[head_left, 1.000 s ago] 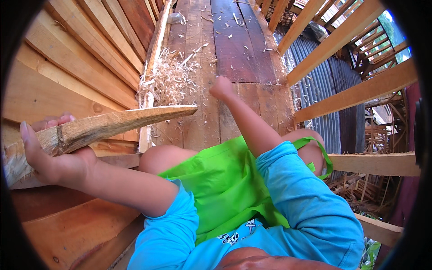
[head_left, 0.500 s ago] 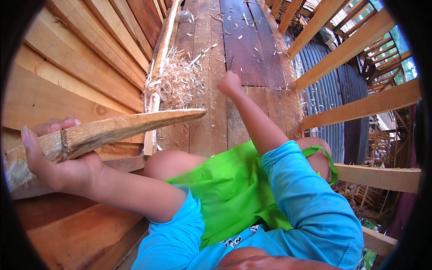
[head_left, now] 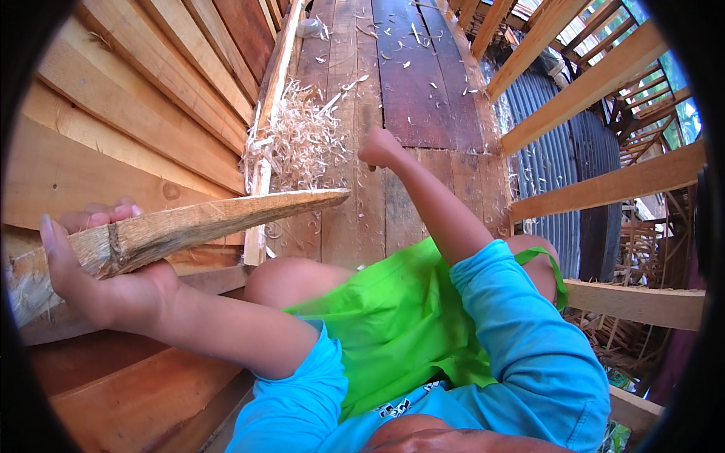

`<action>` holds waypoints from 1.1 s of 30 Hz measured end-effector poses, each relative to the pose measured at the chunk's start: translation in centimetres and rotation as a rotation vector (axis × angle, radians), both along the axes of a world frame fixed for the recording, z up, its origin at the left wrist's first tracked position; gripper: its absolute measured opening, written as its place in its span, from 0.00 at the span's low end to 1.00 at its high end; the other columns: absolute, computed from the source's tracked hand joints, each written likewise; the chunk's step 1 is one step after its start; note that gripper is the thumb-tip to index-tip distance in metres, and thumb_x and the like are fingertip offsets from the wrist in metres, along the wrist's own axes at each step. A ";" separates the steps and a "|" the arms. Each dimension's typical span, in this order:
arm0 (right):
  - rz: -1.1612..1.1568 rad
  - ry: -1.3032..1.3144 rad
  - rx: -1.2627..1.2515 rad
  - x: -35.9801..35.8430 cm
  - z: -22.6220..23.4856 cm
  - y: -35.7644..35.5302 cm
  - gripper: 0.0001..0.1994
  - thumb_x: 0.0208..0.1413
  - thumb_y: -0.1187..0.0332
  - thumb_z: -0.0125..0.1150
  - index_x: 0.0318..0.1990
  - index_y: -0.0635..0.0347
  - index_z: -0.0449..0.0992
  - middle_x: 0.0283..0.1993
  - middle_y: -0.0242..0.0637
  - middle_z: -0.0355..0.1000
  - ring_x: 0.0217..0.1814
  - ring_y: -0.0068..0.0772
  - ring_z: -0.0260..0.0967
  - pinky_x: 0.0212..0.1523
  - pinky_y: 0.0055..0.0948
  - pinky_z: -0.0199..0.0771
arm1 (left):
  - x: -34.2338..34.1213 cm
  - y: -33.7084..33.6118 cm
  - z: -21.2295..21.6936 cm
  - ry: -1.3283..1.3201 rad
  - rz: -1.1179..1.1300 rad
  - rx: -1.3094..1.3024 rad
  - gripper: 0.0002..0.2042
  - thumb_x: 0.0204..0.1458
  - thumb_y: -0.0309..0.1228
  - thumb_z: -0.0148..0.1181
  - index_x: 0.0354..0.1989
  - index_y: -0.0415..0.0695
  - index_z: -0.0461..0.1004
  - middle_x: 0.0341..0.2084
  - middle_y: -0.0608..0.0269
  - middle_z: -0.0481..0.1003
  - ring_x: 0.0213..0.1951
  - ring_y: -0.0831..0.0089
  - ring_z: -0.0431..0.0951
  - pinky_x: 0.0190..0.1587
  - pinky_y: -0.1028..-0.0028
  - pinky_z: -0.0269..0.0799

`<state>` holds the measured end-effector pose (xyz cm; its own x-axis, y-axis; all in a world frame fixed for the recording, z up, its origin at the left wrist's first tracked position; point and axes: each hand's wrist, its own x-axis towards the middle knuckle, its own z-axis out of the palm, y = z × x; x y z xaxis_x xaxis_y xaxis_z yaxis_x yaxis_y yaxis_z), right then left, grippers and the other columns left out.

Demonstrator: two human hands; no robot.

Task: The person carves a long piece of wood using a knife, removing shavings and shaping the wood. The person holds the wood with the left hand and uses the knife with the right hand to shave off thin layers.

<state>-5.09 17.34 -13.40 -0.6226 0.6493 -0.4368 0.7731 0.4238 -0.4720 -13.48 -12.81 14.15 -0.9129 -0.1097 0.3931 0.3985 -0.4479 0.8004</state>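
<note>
The left hand (head_left: 124,298) wraps a wooden billet (head_left: 204,223) from below. Rightward of that grip, the billet seems already pared to a taper; beside the grip, a dark knot (head_left: 115,248) looks untrimmed. The right hand (head_left: 383,147) clenches a brown-ended tool (head_left: 371,167) near curled shavings (head_left: 302,143).

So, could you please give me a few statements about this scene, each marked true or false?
1. The left hand holds a tapered piece of wood. True.
2. The right hand is closed around a mostly hidden brown object. True.
3. The right hand touches the tip of the tapered piece of wood. False: a gap shows between them.
4. The pile of shavings lies to the right of the right hand. False: it lies to the left.
5. The cloth over the lap is green. True.
6. The sleeves are red. False: they are blue.
</note>
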 end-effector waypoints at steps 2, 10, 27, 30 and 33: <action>-0.041 0.082 -0.100 -0.2 1.4 -0.6 0.10 0.42 0.71 0.58 0.28 0.70 0.79 0.29 0.55 0.77 0.36 0.48 0.79 0.41 0.39 0.78 | -0.2 -0.3 -0.2 -0.002 0.009 0.003 0.15 0.52 0.41 0.59 0.24 0.44 0.65 0.19 0.60 0.64 0.24 0.67 0.66 0.34 0.68 0.64; -0.206 0.237 0.320 -1.8 -3.6 7.5 0.08 0.43 0.71 0.58 0.27 0.67 0.79 0.23 0.49 0.76 0.25 0.44 0.77 0.33 0.36 0.77 | 0.0 0.6 0.0 -0.012 0.019 0.016 0.15 0.52 0.41 0.58 0.23 0.44 0.66 0.17 0.60 0.64 0.20 0.68 0.67 0.29 0.70 0.65; 0.007 0.252 0.629 -4.3 -0.3 0.4 0.09 0.47 0.74 0.55 0.35 0.56 0.80 0.36 0.51 0.76 0.42 0.52 0.76 0.42 0.45 0.77 | 0.1 0.3 -0.2 0.019 -0.011 -0.007 0.15 0.51 0.40 0.59 0.21 0.43 0.65 0.17 0.62 0.63 0.23 0.67 0.67 0.33 0.69 0.65; -0.005 0.211 0.626 -3.5 2.0 0.5 0.09 0.53 0.73 0.53 0.37 0.62 0.80 0.36 0.48 0.77 0.41 0.49 0.77 0.41 0.43 0.78 | 0.0 0.1 -0.2 0.012 0.000 0.000 0.15 0.51 0.40 0.59 0.21 0.43 0.65 0.17 0.62 0.63 0.23 0.67 0.67 0.33 0.69 0.65; 0.056 0.222 0.631 -2.6 2.4 1.3 0.09 0.52 0.72 0.55 0.39 0.63 0.77 0.37 0.49 0.76 0.41 0.49 0.76 0.40 0.43 0.78 | 0.0 0.0 -0.2 0.015 -0.013 0.006 0.15 0.52 0.40 0.59 0.21 0.43 0.65 0.17 0.62 0.63 0.23 0.67 0.67 0.33 0.69 0.65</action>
<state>-7.73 18.68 -10.99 -0.6943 0.7021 0.1582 0.6549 0.7075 -0.2657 -13.43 -12.77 13.97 -0.9085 -0.0999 0.4058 0.4041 -0.4581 0.7917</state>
